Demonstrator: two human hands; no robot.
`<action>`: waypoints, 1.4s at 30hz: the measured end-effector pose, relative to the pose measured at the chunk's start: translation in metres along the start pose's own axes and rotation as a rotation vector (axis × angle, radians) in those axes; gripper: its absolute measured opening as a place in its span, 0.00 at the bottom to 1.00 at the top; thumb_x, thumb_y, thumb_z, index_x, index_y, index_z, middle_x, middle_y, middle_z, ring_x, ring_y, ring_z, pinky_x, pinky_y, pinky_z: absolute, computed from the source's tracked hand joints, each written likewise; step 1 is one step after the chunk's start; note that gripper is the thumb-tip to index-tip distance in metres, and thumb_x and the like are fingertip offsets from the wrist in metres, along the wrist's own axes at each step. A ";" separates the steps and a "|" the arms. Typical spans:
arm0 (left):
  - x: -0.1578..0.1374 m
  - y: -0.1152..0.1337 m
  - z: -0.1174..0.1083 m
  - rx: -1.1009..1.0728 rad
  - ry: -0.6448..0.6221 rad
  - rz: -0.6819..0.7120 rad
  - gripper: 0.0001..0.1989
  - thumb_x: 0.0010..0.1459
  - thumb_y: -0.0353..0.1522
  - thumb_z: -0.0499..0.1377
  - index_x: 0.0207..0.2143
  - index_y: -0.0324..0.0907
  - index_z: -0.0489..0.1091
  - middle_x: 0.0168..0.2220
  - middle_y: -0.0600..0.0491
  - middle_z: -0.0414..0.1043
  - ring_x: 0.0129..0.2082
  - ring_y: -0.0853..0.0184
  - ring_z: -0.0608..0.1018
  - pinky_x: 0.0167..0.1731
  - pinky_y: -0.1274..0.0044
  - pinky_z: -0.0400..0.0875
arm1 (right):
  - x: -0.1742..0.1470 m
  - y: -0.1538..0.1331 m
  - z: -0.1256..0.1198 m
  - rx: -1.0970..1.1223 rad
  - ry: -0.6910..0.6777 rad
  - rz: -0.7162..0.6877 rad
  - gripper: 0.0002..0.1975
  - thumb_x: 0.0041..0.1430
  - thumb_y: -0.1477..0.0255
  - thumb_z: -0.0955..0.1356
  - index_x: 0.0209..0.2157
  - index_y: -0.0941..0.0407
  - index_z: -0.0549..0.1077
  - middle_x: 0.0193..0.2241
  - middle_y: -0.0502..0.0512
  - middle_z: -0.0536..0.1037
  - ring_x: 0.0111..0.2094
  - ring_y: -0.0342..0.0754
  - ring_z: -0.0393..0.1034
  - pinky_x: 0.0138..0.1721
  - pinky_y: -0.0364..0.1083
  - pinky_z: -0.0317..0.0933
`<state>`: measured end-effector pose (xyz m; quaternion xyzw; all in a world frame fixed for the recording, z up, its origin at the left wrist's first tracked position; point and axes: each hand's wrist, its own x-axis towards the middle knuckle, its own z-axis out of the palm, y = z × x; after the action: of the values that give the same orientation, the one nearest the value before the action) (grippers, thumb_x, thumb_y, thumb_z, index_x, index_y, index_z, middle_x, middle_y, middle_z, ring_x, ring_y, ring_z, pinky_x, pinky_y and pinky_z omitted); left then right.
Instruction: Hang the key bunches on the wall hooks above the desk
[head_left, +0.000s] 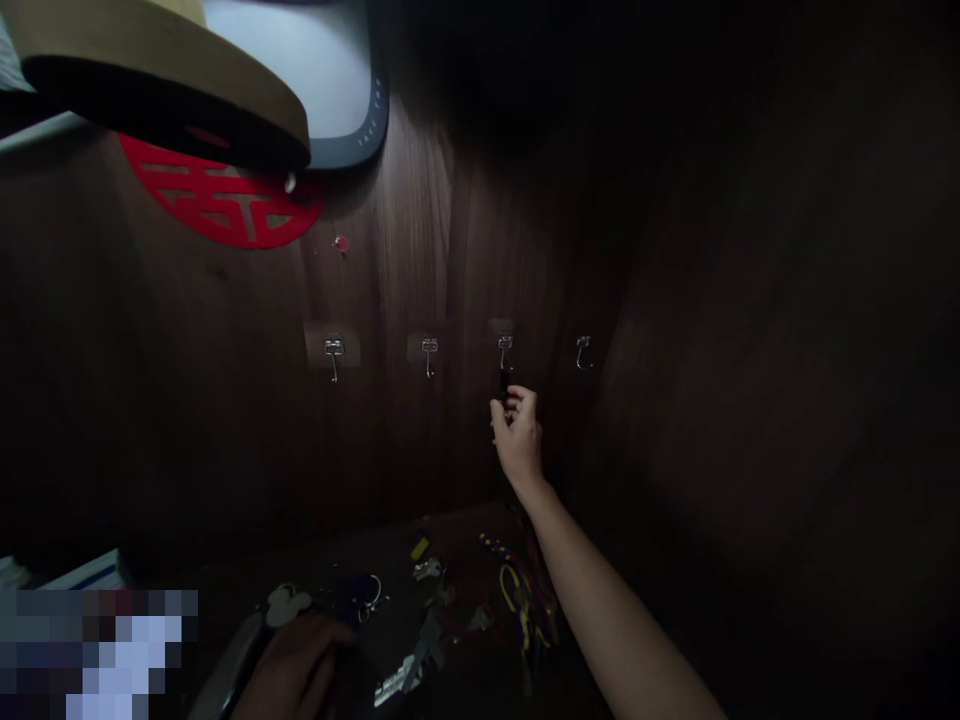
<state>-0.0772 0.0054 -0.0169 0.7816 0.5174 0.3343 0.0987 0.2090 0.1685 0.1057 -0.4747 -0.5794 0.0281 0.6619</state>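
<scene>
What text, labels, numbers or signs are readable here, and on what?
"TAKE": dark rim of the pale panel; next word too unclear to read.
Red cutout sign: character partly covered, can't read it whole.
White box: no legible print.
Dark item in the right hand: no readable text.
No numbers legible.

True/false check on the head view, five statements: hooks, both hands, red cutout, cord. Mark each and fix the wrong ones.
1. Four metal hooks are in a row on the wood panel. True.
2. The right hand is at the leftmost hook. False: it is just below the third hook from the left, pinching a small dark item.
3. The left hand is lower in the picture than the right hand. True.
4. The red cutout is below the hooks. False: it is above them, at upper left.
5. A cord with yellow in it lies on the surface below the hooks. True.
</scene>
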 end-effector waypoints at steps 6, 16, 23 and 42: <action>-0.002 0.001 -0.002 -0.015 -0.021 -0.028 0.12 0.55 0.29 0.51 0.32 0.49 0.75 0.33 0.54 0.79 0.35 0.64 0.79 0.36 0.76 0.74 | -0.025 0.014 -0.008 0.075 -0.075 -0.043 0.21 0.57 0.69 0.62 0.53 0.55 0.60 0.40 0.58 0.73 0.35 0.46 0.69 0.32 0.44 0.68; -0.003 0.005 -0.005 0.011 -0.040 -0.027 0.12 0.57 0.30 0.50 0.33 0.47 0.74 0.33 0.52 0.78 0.36 0.61 0.79 0.38 0.70 0.73 | -0.079 0.037 -0.042 0.000 -0.380 0.087 0.15 0.59 0.70 0.60 0.48 0.56 0.65 0.36 0.57 0.75 0.33 0.45 0.72 0.33 0.46 0.68; -0.002 0.004 -0.007 0.040 -0.039 0.004 0.12 0.55 0.29 0.50 0.33 0.47 0.74 0.33 0.53 0.79 0.36 0.61 0.79 0.40 0.70 0.73 | -0.110 0.042 -0.060 -0.103 -0.584 0.138 0.15 0.58 0.73 0.60 0.47 0.54 0.66 0.34 0.53 0.76 0.34 0.46 0.73 0.35 0.45 0.66; -0.001 0.000 -0.008 0.085 -0.002 0.046 0.12 0.56 0.31 0.49 0.34 0.45 0.73 0.34 0.51 0.78 0.37 0.59 0.78 0.40 0.66 0.71 | -0.147 0.034 -0.063 -0.224 -0.860 0.065 0.15 0.56 0.80 0.62 0.40 0.51 0.74 0.39 0.52 0.77 0.44 0.50 0.70 0.47 0.50 0.61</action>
<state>-0.0824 0.0033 -0.0118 0.7971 0.5129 0.3134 0.0586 0.2280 0.0629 -0.0178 -0.5063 -0.7864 0.1808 0.3041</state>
